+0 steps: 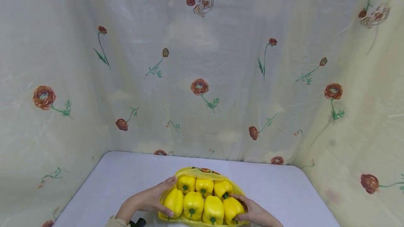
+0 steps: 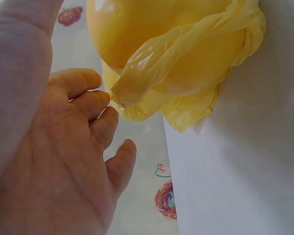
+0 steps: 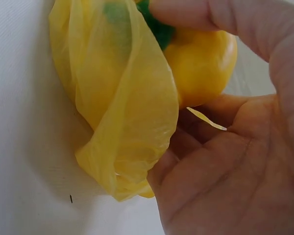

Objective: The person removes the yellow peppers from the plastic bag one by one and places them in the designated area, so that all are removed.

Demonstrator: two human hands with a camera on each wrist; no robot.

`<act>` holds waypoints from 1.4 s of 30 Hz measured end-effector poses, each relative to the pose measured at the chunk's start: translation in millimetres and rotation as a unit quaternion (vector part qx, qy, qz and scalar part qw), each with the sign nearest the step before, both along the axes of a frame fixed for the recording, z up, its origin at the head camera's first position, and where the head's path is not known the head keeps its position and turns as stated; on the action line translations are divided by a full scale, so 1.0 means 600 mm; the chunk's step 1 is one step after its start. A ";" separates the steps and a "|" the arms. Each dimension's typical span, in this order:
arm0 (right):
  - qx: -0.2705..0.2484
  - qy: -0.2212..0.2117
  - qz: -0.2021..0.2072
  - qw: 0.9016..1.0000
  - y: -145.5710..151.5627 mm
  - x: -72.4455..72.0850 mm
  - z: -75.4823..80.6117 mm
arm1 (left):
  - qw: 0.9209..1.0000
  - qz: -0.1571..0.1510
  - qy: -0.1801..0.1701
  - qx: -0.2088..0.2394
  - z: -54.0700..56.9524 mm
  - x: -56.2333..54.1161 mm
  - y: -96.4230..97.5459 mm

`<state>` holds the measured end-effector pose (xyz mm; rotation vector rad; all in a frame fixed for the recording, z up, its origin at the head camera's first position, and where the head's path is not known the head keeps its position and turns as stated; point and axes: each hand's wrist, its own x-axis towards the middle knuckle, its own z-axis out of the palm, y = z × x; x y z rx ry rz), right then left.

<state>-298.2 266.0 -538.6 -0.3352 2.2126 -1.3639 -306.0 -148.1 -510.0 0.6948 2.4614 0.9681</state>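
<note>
Several yellow bell peppers (image 1: 193, 204) lie in two rows in an opened yellow plastic bag (image 1: 183, 172), their green stems facing forward. My left hand (image 1: 154, 195) is at the bag's left side, thumb by the leftmost front pepper (image 1: 174, 202). In the left wrist view its fingers (image 2: 103, 128) bend slightly beside the crumpled bag edge (image 2: 157, 63). On the other side, my right hand (image 1: 254, 213) grips the rightmost front pepper (image 1: 231, 208). The right wrist view has that thumb at the green stem and the other fingers behind the pepper (image 3: 201, 63), partly hidden.
The bag rests on a white table (image 1: 132, 171) near its front. A flower-patterned curtain (image 1: 221, 80) encloses the back and both sides. Some small black object (image 1: 137, 222) shows at the bottom edge below my left wrist.
</note>
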 end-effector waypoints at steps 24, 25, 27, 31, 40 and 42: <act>0.006 0.046 -0.015 0.999 0.001 -0.001 0.003 | 1.000 0.002 -0.011 0.009 0.000 0.003 0.000; 0.007 0.047 -0.016 0.999 0.001 -0.001 0.004 | 1.000 0.002 -0.010 0.008 0.000 0.003 0.000; 0.009 0.050 -0.017 0.999 0.002 -0.001 0.005 | 1.000 0.003 -0.008 0.006 0.000 0.003 0.001; 0.013 0.064 -0.016 0.998 0.003 -0.002 0.010 | 1.000 0.006 -0.011 0.005 0.003 0.004 0.002; 0.011 0.078 -0.012 0.997 0.005 0.002 0.017 | 1.000 0.002 -0.014 0.008 0.001 0.004 0.002; 0.011 0.086 -0.010 0.996 0.006 0.002 0.017 | 1.000 0.002 -0.015 0.009 0.000 0.003 0.002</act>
